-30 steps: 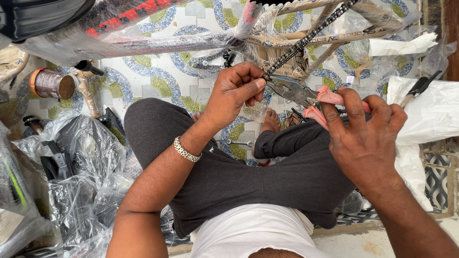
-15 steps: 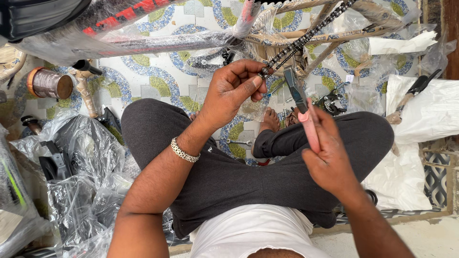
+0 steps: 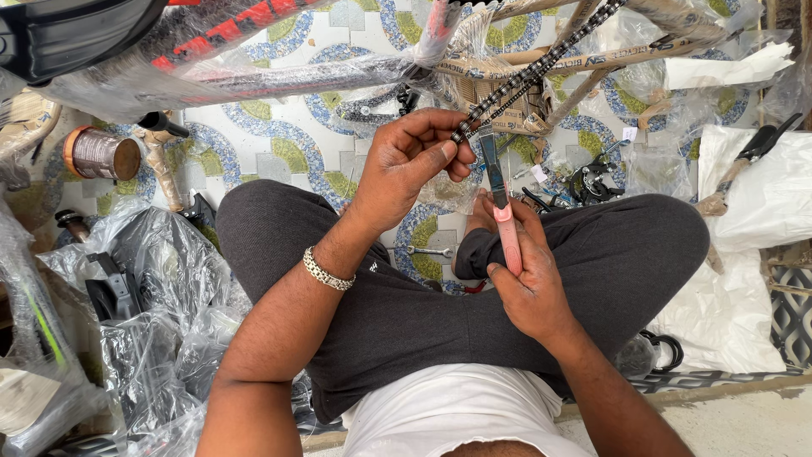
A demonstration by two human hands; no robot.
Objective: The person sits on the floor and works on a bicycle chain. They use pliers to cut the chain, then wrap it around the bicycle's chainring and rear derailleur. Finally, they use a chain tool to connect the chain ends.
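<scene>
Patterned floor tiles in white, blue and green lie under a seated person's crossed legs, with plastic-wrapped bicycle tubes stretched across the top of the view. Since a second ago the right hand has turned: the pink-handled pliers, which then lay sideways with their nose at the chain, now stand upright with the nose just below the left hand's fingertips, so the tool looks to be lining up afresh on the link being held. That right hand is closed around the pink handles. The left hand has hardly moved; its thumb and fingers pinch the lower end of the bicycle chain, which runs up and to the right toward the wrapped frame. A metal tin (rusty-looking, lying on its side) sits at the left; what it holds cannot be seen. Clear plastic bags heap at the lower left with dark parts inside, and a small spanner lies on the tiles between the knees.
</scene>
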